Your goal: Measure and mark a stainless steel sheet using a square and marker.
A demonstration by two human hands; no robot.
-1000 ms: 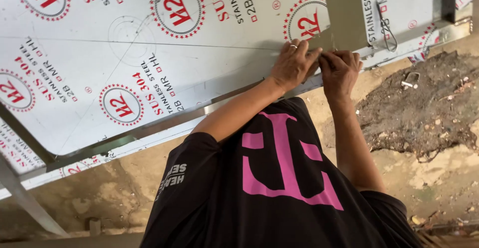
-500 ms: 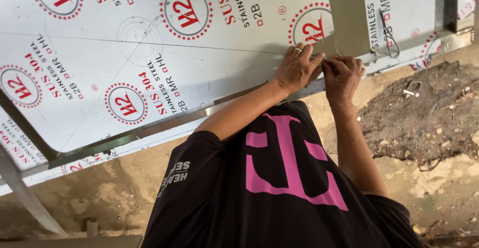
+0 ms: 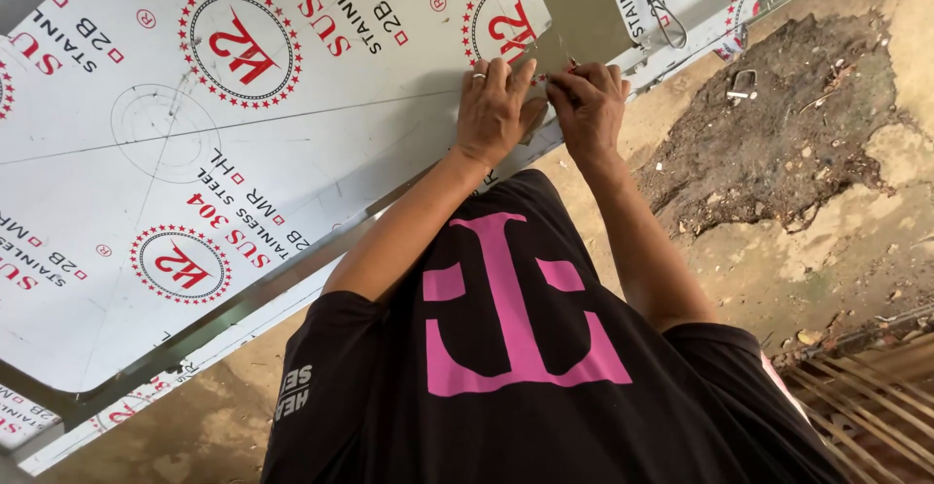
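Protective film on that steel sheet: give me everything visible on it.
The white protective film covers the flat steel sheet, printed with red round starred emblems and black lettering. Thin scribed lines and a circle mark it. Near the far edge a strip is peeled away, baring dull grey metal. The left hand lies flat on it; the right hand pinches its edge at the bare strip.

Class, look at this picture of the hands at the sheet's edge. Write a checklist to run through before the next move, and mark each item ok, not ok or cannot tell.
1. Left hand lies flat on the film-covered steel sheet: ok.
2. Right hand pinches something at the sheet's edge: ok.
3. What the right fingertips grip: cannot tell.
4. Hands bare beside a metal edge: not ok.
5. Sheet borne by the frame rail: ok.
6. Ground rough with debris: not ok.
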